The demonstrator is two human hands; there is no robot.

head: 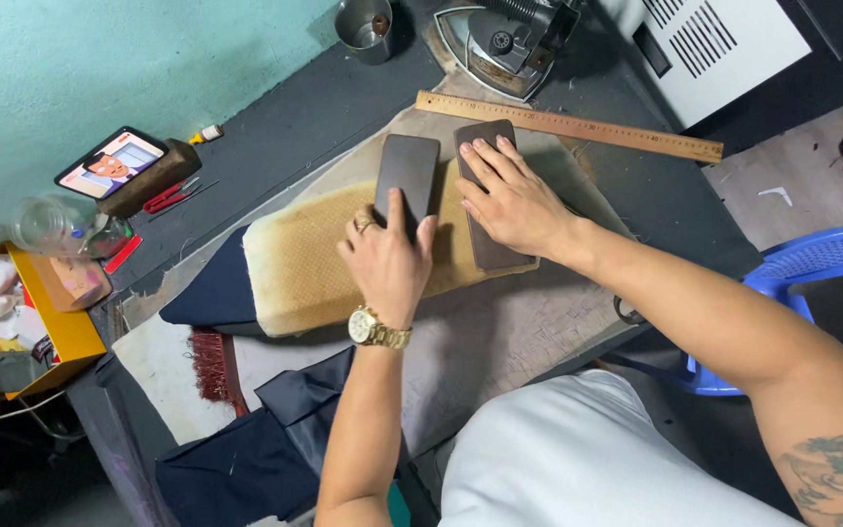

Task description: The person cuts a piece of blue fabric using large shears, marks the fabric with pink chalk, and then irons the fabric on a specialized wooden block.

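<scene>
Two dark brown fabric pieces lie side by side on a scorched cream pressing pad on the worktable. My left hand, with a ring and a gold watch, lies flat on the lower end of the left fabric piece. My right hand presses flat on the right fabric piece, its fingers spread toward the far end. Neither hand grips anything.
A wooden ruler lies just beyond the pad, with an iron and a metal cup behind it. Navy cloth hangs at the near edge. A phone, red snips, a plastic bottle and a yellow box sit left; a blue chair stands right.
</scene>
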